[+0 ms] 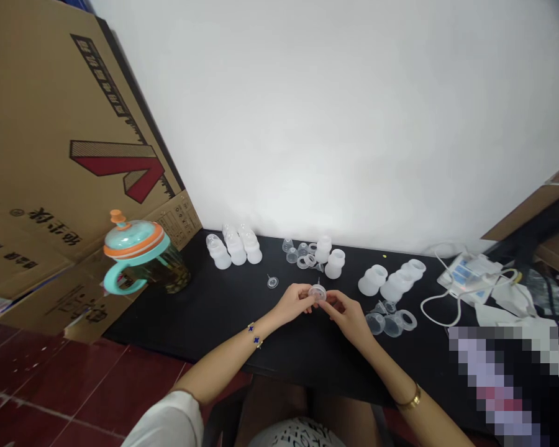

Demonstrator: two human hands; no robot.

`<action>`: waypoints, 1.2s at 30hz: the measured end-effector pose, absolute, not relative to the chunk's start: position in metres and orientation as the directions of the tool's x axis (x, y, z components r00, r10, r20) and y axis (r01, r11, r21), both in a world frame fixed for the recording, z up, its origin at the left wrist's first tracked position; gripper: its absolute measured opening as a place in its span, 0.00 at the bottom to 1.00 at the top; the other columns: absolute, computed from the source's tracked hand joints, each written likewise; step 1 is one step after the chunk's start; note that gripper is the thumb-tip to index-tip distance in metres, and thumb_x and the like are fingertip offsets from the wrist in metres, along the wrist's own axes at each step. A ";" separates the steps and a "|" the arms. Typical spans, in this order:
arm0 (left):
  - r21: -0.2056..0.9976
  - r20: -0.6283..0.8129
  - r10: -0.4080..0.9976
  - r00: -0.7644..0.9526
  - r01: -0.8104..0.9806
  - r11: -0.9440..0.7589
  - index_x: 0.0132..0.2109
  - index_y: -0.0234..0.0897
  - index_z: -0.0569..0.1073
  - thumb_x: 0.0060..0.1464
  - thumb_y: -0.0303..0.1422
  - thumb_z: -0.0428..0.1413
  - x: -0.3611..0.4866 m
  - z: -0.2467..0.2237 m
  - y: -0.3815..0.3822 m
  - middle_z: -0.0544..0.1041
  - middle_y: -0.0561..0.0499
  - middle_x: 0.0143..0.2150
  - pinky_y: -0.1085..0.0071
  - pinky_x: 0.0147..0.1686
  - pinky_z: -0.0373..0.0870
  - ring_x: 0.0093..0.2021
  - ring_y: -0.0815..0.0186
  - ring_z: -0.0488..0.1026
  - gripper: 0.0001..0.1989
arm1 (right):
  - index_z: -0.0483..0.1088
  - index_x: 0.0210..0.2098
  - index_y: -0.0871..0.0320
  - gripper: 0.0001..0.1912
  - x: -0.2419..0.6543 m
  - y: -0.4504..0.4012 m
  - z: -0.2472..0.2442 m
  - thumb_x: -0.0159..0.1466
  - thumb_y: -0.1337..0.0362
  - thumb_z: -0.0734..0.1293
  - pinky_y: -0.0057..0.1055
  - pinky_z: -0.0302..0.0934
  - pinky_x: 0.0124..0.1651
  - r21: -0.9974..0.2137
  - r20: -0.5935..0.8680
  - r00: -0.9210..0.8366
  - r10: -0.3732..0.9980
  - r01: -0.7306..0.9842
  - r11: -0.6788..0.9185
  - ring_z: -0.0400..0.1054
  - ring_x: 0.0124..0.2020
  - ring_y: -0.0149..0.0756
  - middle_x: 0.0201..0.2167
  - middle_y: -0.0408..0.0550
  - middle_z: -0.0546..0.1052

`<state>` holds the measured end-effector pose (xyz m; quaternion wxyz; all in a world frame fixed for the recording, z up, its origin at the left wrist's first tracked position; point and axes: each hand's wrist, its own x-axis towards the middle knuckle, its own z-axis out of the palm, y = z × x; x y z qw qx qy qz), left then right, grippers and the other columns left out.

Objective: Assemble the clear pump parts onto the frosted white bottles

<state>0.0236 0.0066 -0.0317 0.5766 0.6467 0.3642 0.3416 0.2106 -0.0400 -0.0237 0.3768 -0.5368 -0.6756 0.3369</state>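
My left hand (297, 302) and my right hand (349, 312) meet over the middle of the black table. Their fingers pinch a small round translucent disc with a thin stem (317, 292) from both sides. A similar stemmed disc (272, 282) lies on the table to the left. Behind my hands stand two open white bottles (335, 264), beside clear domed caps (292, 254) and white rings (303, 262). To the right are more open bottles (372, 280); nearer me lie clear caps (393, 326) and a ring (409, 320).
Several capped white bottles (236, 248) stand in rows at the back left. A teal-lidded jug (140, 257) is at the left, before large cardboard boxes (41, 155). White cables (440, 323), a white box (468, 276) and papers occupy the right side. A white wall closes the back.
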 end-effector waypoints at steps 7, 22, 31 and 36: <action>0.994 -0.001 0.873 0.488 0.093 -0.051 0.34 0.30 0.77 0.51 0.33 0.57 0.024 -0.031 0.008 0.76 0.51 0.26 0.78 0.22 0.65 0.21 0.73 0.69 0.09 | 0.74 0.42 0.55 0.22 0.210 -0.041 -0.020 0.64 0.43 0.65 0.29 0.62 0.27 -0.849 0.154 -0.147 0.977 0.487 0.207 0.69 0.24 0.35 0.29 0.45 0.78; 0.973 0.033 0.881 0.471 0.188 -0.137 0.31 0.33 0.73 0.56 0.37 0.56 0.021 -0.027 0.003 0.71 0.55 0.20 0.78 0.22 0.63 0.20 0.71 0.69 0.11 | 0.75 0.41 0.55 0.18 0.209 -0.042 -0.020 0.66 0.48 0.65 0.28 0.61 0.27 -0.816 0.193 -0.167 0.967 0.520 0.253 0.67 0.24 0.33 0.27 0.43 0.77; 0.953 0.096 0.866 0.491 0.205 -0.222 0.34 0.34 0.72 0.60 0.41 0.54 0.022 -0.018 -0.002 0.71 0.56 0.22 0.77 0.23 0.64 0.20 0.71 0.69 0.14 | 0.74 0.42 0.56 0.17 0.209 -0.041 -0.020 0.67 0.49 0.65 0.28 0.59 0.27 -0.829 0.201 -0.143 0.969 0.502 0.246 0.67 0.24 0.33 0.27 0.43 0.77; 0.932 0.102 0.852 0.513 0.251 -0.263 0.43 0.33 0.75 0.61 0.41 0.54 0.020 -0.014 -0.003 0.74 0.53 0.26 0.77 0.23 0.65 0.22 0.70 0.71 0.14 | 0.73 0.41 0.55 0.15 0.211 -0.041 -0.019 0.66 0.50 0.65 0.28 0.59 0.28 -0.847 0.180 -0.113 0.977 0.488 0.213 0.68 0.25 0.34 0.27 0.43 0.76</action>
